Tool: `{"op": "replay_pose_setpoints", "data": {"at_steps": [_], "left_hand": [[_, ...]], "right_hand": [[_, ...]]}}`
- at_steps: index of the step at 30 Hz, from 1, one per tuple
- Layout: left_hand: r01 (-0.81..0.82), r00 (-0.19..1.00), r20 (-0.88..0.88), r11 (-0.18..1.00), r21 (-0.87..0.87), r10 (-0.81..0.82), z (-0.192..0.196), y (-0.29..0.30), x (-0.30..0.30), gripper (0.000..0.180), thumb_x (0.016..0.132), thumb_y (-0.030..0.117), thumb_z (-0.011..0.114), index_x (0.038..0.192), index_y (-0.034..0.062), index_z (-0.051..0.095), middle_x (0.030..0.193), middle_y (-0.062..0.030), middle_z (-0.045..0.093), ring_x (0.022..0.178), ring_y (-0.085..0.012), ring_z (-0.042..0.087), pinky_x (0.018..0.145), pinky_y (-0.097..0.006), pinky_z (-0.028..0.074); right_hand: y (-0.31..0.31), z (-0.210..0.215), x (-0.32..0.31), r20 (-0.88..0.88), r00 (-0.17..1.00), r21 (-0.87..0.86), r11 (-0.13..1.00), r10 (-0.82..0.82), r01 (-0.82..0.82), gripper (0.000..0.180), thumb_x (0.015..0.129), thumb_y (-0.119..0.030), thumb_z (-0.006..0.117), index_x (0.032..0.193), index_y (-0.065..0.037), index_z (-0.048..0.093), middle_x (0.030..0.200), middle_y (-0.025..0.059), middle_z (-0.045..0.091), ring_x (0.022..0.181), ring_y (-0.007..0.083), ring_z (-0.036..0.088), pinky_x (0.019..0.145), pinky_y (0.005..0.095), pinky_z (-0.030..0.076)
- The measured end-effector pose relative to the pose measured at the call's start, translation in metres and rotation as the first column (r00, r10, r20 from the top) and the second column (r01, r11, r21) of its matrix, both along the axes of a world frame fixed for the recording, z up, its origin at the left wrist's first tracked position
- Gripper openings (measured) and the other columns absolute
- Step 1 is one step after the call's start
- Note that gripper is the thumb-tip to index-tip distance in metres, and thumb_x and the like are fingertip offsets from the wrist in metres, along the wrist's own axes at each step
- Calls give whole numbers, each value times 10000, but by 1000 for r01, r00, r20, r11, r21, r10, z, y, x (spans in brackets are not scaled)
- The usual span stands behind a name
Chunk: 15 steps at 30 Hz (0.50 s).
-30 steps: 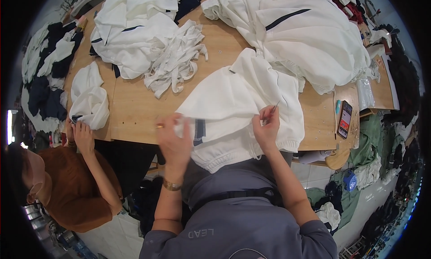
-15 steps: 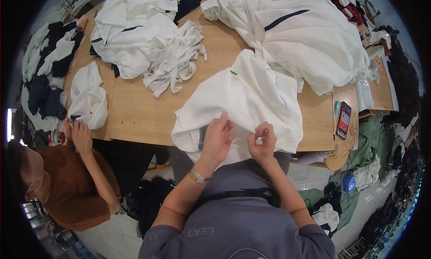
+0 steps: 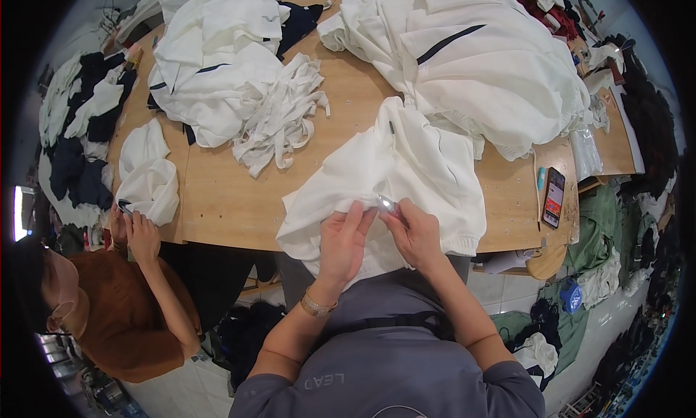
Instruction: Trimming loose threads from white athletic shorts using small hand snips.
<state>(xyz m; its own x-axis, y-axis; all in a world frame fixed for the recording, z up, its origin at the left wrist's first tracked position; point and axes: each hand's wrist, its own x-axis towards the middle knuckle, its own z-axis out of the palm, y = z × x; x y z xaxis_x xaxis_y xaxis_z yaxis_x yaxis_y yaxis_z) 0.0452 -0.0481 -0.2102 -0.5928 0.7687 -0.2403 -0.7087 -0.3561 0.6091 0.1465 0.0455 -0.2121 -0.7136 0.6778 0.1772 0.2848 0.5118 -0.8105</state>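
Observation:
A white garment with a dark zip pull or tab near its top lies over the table's front edge and onto my lap. My left hand pinches a fold of its cloth between thumb and fingers. Close beside it, my right hand is closed on small, shiny metal thread snips, whose bright end points at the pinched fold. The handle is mostly covered by my fingers. Whether the blades touch the cloth I cannot tell.
White garments are heaped at the back right and white garments at the back left, beside tangled white strips. A phone lies at the right edge. On the left, a co-worker's hands handle another white piece.
My right hand has come up and left, and the metal snips now show. My left hand has turned from loosely spread fingers to a pinch on the cloth, whose fold has shifted.

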Motion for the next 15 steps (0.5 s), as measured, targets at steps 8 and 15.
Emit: {"op": "replay_pose_setpoints", "data": {"at_steps": [8,15], "left_hand": [[-6,999,-38,999,40,8,-1,1,2,166,906,104,482,957,5,605,997,-90,611,932,-160,576,893,-300,456],[-5,996,-91,999,33,8,-4,1,4,169,905,88,479,991,7,600,993,-84,613,937,-155,576,895,-307,458]], "right_hand": [[0,-1,1,13,1000,224,975,-13,10,277,801,-303,614,748,-59,495,654,69,541,510,256,539,425,331,390],[2,0,0,3,1000,242,970,-16,15,277,801,-303,615,740,-61,495,633,67,534,495,252,535,420,328,389]]}}
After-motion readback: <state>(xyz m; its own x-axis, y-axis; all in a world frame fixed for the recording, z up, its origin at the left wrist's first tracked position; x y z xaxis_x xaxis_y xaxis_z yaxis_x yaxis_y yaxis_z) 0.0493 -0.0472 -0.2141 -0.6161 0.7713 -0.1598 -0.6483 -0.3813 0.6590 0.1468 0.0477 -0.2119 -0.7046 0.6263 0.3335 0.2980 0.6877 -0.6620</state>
